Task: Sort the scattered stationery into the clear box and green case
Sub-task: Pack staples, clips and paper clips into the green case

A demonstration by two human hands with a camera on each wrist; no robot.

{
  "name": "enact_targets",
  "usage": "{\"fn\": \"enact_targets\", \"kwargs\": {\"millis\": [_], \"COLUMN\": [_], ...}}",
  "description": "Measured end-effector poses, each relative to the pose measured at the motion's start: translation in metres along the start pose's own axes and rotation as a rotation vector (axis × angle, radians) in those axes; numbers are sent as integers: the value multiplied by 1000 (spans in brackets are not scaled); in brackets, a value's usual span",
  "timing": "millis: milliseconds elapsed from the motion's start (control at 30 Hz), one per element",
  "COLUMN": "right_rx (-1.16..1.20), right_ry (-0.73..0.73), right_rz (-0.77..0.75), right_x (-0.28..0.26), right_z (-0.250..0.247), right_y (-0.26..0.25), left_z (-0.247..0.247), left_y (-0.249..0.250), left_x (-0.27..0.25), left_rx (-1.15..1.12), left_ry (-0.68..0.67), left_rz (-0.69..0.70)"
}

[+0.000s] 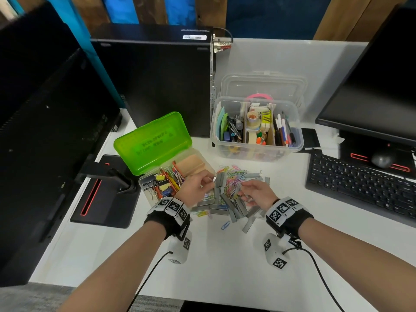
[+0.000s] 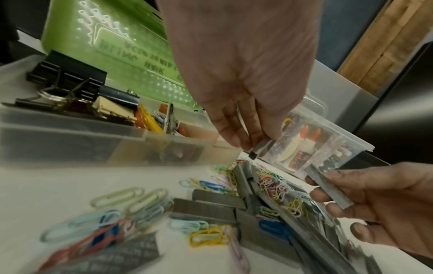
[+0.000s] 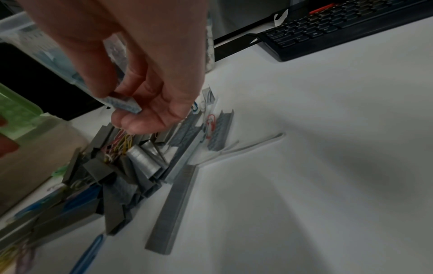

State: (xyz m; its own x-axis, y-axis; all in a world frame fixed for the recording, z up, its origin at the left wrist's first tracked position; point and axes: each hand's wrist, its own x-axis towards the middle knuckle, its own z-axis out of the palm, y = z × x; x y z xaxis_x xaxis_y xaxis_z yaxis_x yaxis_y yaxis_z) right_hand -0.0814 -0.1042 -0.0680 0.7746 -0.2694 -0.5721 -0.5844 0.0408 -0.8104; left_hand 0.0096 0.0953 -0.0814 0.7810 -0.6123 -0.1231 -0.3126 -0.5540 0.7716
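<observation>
A heap of grey staple strips (image 1: 227, 204) and coloured paper clips (image 1: 234, 180) lies on the white desk, in front of the green case (image 1: 153, 143) and the clear box (image 1: 290, 149). The case's lid stands open; binder clips (image 2: 68, 77) and other clips fill its base. My left hand (image 1: 210, 180) hovers over the case's near right corner and pinches a short staple strip (image 2: 263, 146). My right hand (image 1: 244, 194) is above the heap and grips another staple strip (image 2: 328, 187), also visible in the right wrist view as a staple strip (image 3: 124, 104).
A black PC tower (image 1: 157, 86) stands behind the case. A keyboard (image 1: 360, 183) and monitor (image 1: 378, 91) are on the right, a second monitor (image 1: 45, 131) and its base (image 1: 105, 194) on the left. A loose blue paper clip (image 1: 225, 225) and a long staple strip (image 3: 173, 209) lie near the heap.
</observation>
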Motion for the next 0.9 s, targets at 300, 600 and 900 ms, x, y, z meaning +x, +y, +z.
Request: {"fn": "enact_targets", "kwargs": {"millis": [300,600,900], "right_rx": [-31,-15,-15], "right_ry": [-37,-52,-49], "right_rz": [13,25,25], "right_x": [2,3,7], "right_z": [6,3,0], "right_y": [0,4,2], "left_z": [-28,-29,-16], "left_y": [-2,8,17], "left_x": [29,42,39], "left_rx": [138,462,541], "left_ry": [214,25,-88], "left_rz": [-154,-295,-359]}}
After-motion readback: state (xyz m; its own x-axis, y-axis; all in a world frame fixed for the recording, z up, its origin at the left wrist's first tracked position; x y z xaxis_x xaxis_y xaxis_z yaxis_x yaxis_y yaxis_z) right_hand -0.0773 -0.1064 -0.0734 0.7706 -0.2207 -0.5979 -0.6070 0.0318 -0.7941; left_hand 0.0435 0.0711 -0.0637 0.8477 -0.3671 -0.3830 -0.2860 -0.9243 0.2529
